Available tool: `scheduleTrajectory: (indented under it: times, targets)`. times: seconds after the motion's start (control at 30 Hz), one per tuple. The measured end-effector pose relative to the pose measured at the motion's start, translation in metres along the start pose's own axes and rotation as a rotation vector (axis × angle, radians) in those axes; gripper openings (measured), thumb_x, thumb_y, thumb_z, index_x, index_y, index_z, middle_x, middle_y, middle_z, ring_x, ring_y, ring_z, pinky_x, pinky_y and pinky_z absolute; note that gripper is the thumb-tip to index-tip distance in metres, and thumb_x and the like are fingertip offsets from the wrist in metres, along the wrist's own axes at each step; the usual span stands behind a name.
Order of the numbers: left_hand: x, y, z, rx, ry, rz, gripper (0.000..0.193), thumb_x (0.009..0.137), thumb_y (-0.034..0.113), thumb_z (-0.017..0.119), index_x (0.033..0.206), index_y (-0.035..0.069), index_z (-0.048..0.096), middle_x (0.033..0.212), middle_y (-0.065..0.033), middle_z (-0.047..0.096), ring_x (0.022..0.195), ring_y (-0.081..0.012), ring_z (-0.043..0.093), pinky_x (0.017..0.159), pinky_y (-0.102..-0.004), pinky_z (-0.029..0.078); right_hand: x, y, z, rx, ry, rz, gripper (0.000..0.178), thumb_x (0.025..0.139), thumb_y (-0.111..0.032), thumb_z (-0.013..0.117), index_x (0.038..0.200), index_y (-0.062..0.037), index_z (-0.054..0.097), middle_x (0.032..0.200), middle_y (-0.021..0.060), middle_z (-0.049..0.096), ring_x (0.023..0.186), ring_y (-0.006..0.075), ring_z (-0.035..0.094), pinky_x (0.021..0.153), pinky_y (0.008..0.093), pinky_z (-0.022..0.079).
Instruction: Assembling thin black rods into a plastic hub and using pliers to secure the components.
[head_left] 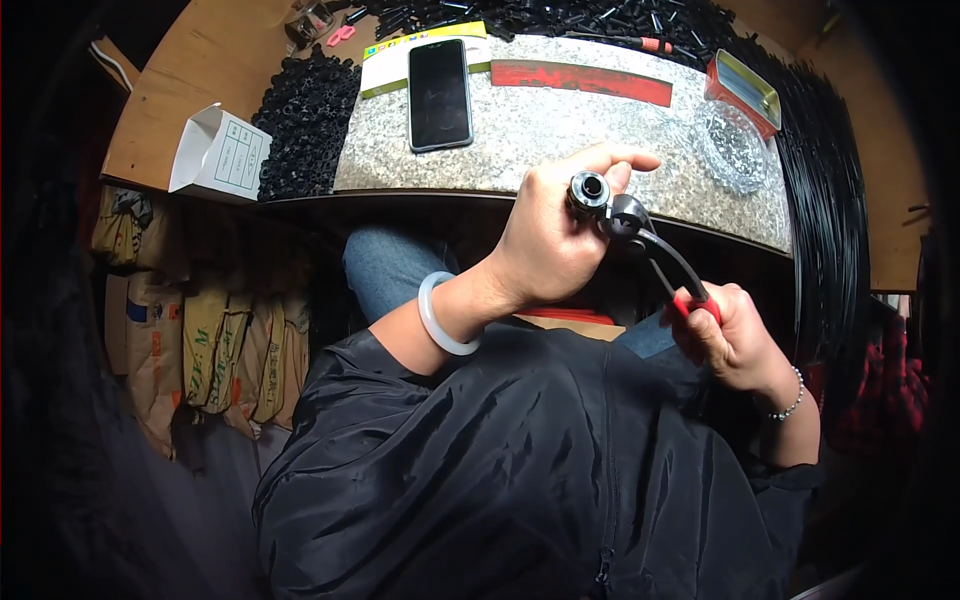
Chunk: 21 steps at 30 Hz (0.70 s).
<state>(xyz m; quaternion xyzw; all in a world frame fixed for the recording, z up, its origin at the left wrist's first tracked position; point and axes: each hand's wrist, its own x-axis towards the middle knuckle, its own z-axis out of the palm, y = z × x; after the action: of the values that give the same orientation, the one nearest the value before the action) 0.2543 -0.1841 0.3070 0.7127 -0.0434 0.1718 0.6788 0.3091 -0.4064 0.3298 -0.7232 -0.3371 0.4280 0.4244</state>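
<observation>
My left hand [548, 235] is closed around a short black cylindrical part with a silver ringed end [590, 187], its round opening facing up. The index finger stretches out to the right beyond it. In my right hand [738, 340] are pliers with red grips and dark curved handles [682, 262]. Their round black head [627, 214] meets the side of the cylindrical part; the jaws' exact contact is hidden. Both hands are held in front of the near table edge, above my lap.
On the speckled tabletop [560, 140] lie a black phone [440, 95], a worn red strip [580, 82], a clear round dish [733, 145] and an open tin [745, 90]. Small black parts [308, 110] pile up beside a white box [220, 155]. Long black rods [825, 190] line the right.
</observation>
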Motion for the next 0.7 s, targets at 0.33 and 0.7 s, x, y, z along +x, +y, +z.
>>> scheduleTrajectory:
  times: [0.33,0.7]
  targets:
    - [0.003,-0.002,0.003,-0.035,0.104,-0.046,0.022,0.093,0.006,0.045,0.104,0.000,0.064,0.059,0.0061,0.044,0.053,-0.0002,0.033,0.047,-0.0197,0.027,0.040,0.050,-0.051,-0.291,0.602,-0.203,0.008,0.084,-0.003,0.054,0.078,0.0001,0.048,0.063,0.0046,0.046,0.060,0.0109,0.044,0.057,0.0268,0.039]
    - [0.009,0.003,0.013,0.019,0.070,-0.007,0.021,0.092,0.006,0.047,0.102,-0.001,0.063,0.065,-0.0004,0.053,0.055,-0.0030,0.041,0.053,-0.0207,0.036,0.074,0.055,-0.157,-0.952,0.645,0.564,0.030,0.075,-0.029,0.072,0.083,-0.0004,0.065,0.085,0.0190,0.065,0.083,0.0302,0.064,0.070,0.0394,0.049]
